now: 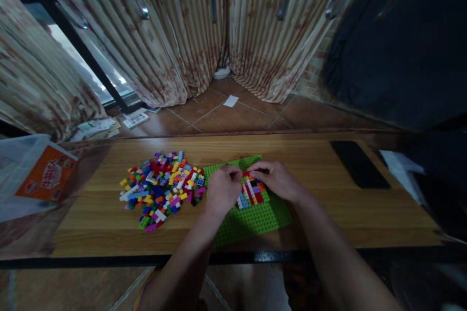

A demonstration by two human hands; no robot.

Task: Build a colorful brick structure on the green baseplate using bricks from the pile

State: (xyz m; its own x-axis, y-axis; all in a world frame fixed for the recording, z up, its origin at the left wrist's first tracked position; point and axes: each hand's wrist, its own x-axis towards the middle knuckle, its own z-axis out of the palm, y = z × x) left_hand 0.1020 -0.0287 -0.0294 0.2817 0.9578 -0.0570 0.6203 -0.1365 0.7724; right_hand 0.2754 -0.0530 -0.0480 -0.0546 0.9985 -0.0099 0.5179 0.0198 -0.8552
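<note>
A green studded baseplate [251,223] lies on the wooden table, carrying a patch of coloured toy bricks [251,194] in red, white, light blue, orange and other colours. Over the patch's far left corner is my left hand [223,188], its thumb and index finger pinched together. My right hand [277,179] reaches in from the other side, fingers bent and closed at the patch's far edge. Red shows between the two sets of fingertips, at the far row. Whatever small piece either hand grips is hidden by the fingers.
Left of the baseplate spreads a heap of loose toy bricks [164,187]. A black phone [359,164] lies at the right of the table [306,155]. A clear plastic tub with an orange label [46,173] stands at the far left. Striped curtains [182,34] hang beyond.
</note>
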